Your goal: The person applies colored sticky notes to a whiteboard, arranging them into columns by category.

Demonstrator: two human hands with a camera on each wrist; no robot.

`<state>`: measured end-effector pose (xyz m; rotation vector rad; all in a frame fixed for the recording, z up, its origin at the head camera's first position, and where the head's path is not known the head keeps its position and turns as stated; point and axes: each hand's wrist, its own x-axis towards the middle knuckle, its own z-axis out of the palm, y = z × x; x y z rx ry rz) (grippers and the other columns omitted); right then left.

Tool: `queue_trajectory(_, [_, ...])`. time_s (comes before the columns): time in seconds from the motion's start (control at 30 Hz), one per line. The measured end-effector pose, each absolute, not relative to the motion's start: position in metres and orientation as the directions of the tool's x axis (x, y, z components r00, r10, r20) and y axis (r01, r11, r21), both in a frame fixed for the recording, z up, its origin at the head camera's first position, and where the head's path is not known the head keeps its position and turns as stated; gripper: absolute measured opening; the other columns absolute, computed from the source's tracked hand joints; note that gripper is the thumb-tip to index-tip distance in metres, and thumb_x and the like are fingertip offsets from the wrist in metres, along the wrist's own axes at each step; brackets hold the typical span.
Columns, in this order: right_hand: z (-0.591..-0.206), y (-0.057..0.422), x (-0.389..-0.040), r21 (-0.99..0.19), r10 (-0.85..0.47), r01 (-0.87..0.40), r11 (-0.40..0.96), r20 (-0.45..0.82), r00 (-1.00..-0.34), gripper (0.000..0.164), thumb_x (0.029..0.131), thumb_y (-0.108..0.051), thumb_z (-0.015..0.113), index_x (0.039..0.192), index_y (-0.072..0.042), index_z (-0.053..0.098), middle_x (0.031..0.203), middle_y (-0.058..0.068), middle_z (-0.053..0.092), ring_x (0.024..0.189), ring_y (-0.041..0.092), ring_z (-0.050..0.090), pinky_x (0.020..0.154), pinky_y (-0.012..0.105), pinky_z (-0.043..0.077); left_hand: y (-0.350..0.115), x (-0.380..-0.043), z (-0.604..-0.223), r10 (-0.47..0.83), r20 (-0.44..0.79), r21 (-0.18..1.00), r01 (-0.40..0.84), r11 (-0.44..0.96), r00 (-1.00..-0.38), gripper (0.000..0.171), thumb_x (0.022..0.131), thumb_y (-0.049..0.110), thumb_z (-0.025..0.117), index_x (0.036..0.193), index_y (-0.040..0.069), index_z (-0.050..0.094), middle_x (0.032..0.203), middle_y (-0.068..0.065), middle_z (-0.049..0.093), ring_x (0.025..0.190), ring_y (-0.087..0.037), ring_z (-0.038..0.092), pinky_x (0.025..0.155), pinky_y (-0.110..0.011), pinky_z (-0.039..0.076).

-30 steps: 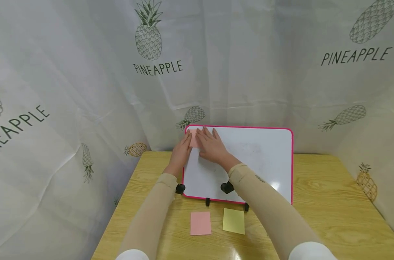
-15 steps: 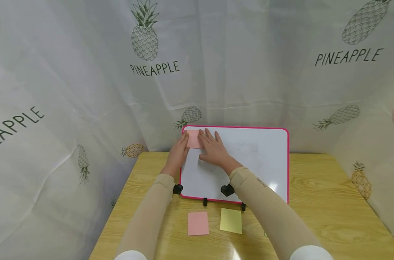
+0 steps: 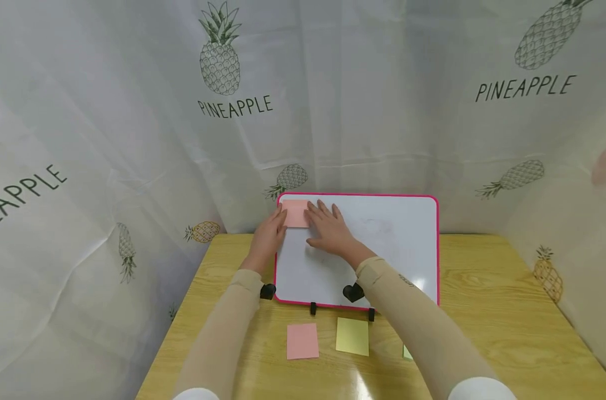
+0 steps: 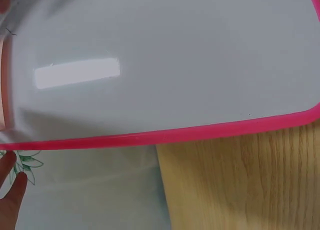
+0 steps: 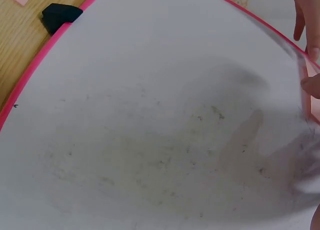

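A pink sticky note (image 3: pixel 296 214) lies flat on the upper left corner of a pink-framed whiteboard (image 3: pixel 383 253). At the note's left side is my left hand (image 3: pixel 267 240), its straight fingers by the board's edge and its thumb near the note. My right hand (image 3: pixel 331 232) has its fingers spread on the board, fingertips right at the note's right edge. Only a strip of the sticky note (image 4: pixel 4 85) shows in the left wrist view, with fingers of the left hand (image 4: pixel 11 192) below it. In the right wrist view, the left hand (image 5: pixel 307 20) appears at upper right.
On the wooden table (image 3: pixel 503 300), in front of the board, lie another pink note (image 3: pixel 302 341) and a yellow note (image 3: pixel 352 336). A green note (image 3: pixel 407 353) is mostly hidden by the right sleeve. Black feet (image 3: pixel 313 308) hold the board's lower edge. A pineapple-print curtain (image 3: pixel 373 111) hangs behind.
Both hands have drawn slightly apart, uncovering more of the pink note on the board. A green note's edge has come into sight beside the right sleeve. The head view has shifted a little.
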<state>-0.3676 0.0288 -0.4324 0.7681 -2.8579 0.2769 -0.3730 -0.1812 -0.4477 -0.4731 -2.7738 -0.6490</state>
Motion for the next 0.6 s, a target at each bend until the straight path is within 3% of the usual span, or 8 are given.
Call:
queue_trajectory(0.17, [-0.434,0.033,-0.364,-0.12,-0.502,-0.544,0.83,0.262,-0.824,0.074,0.087,-0.043,0.07,0.149,-0.016,0.041,0.157,0.004,0.03,0.146,0.026,0.017,0.115,0.053,0.005,-0.184,-0.366,-0.446,0.238,0.316,0.375,0.352,0.858,-0.918,0.051,0.097,0.02,0.061,0.145,0.01,0.047,0.153,-0.006,0.038,0.136,-0.027,0.04,0.109,-0.042,0.034])
queue_trajectory(0.33, [-0.434,0.034,-0.355,-0.199,-0.519,-0.587,0.785,0.307,-0.798,0.067,0.087,-0.037,0.073,0.145,-0.015,0.047,0.147,0.005,0.044,0.138,0.027,0.032,0.113,0.052,0.018,-0.186,-0.353,-0.446,0.208,0.325,0.401,0.334,0.853,-0.923,0.048,0.094,0.019,0.066,0.139,0.009,0.054,0.143,-0.01,0.05,0.131,-0.028,0.045,0.107,-0.043,0.036])
queue_trajectory(0.6, [-0.442,0.03,-0.34,-0.326,-0.498,-0.575,0.751,0.293,-0.816,0.057,0.083,-0.033,0.078,0.133,-0.012,0.059,0.13,0.004,0.059,0.122,0.025,0.05,0.104,0.047,0.037,-0.192,-0.331,-0.455,0.21,0.354,0.439,0.36,0.823,-0.911,0.044,0.093,0.02,0.069,0.134,0.008,0.059,0.129,-0.012,0.059,0.12,-0.029,0.054,0.102,-0.045,0.042])
